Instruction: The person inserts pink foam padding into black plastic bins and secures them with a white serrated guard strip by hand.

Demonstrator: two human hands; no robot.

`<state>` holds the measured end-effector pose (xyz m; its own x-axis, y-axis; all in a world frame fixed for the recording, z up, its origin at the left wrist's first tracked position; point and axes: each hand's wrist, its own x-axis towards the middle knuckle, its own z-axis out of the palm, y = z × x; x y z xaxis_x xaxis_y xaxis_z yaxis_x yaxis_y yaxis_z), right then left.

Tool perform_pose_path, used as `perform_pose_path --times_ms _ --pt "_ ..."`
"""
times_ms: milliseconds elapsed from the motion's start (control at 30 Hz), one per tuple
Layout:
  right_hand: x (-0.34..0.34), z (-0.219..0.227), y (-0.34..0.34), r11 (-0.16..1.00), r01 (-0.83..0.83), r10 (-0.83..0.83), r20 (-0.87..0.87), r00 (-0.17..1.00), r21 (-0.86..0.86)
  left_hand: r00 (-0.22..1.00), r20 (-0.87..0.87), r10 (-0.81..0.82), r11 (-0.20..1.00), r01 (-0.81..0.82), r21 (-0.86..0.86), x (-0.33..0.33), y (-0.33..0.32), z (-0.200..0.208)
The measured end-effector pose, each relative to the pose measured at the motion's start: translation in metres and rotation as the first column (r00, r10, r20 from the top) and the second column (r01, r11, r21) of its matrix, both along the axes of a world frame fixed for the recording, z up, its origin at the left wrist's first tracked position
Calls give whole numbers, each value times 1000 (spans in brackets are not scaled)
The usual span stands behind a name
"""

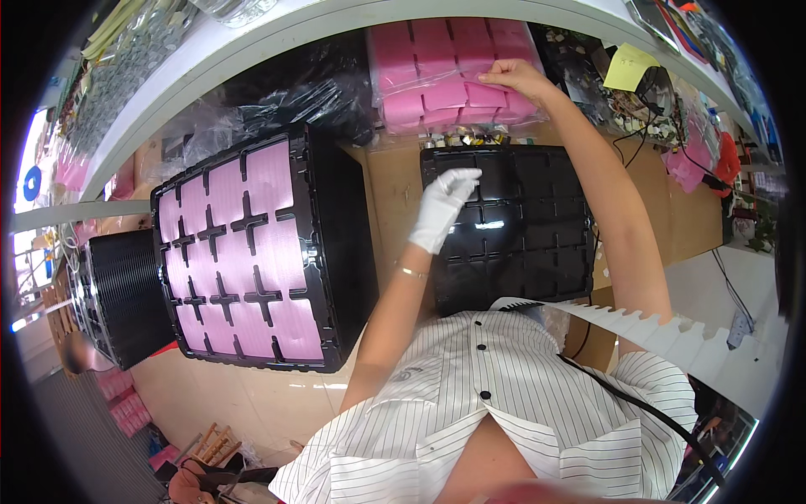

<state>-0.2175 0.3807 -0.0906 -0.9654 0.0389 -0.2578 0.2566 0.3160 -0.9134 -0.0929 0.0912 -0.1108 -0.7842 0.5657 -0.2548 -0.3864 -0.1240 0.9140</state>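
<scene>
My right hand (519, 77) is bare and reaches to the far side, where its fingertips pinch the edge of a pink foam sheet (470, 92) in a clear plastic bag. More pink sheets (432, 50) lie behind it in the same pack. In a white glove, my left hand (445, 208) hovers over the left part of a black plastic tray (525, 220). Its fingers are partly bent and somewhat apart, with nothing seen in them. Raised dividers split the tray into several compartments, and no pink shows in them.
At left stands a tall stack of black trays (348, 244), its top tray lined with pink sheets (269, 181). Another black stack (126, 290) is beyond it. Black plastic wrap (294, 109) lies at the back. A white toothed strip (646, 323) borders the right. A shelf edge (336, 32) overhangs the far side.
</scene>
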Motion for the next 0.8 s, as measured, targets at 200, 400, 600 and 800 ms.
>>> perform_pose_path --times_ms 200,400,600,800 --pt "0 5 -24 952 242 -144 -426 893 186 379 -913 -153 930 -257 -263 -34 50 9" --pt "54 56 -63 792 286 165 -639 752 540 440 -634 -637 493 -400 -773 -92 98 -11" --pt "144 28 -75 708 577 -120 -735 668 408 374 -854 -361 664 -540 -517 -110 86 -56" --pt "220 -42 -18 496 511 -484 265 834 -702 762 -624 -174 928 -85 -362 -2 40 8"
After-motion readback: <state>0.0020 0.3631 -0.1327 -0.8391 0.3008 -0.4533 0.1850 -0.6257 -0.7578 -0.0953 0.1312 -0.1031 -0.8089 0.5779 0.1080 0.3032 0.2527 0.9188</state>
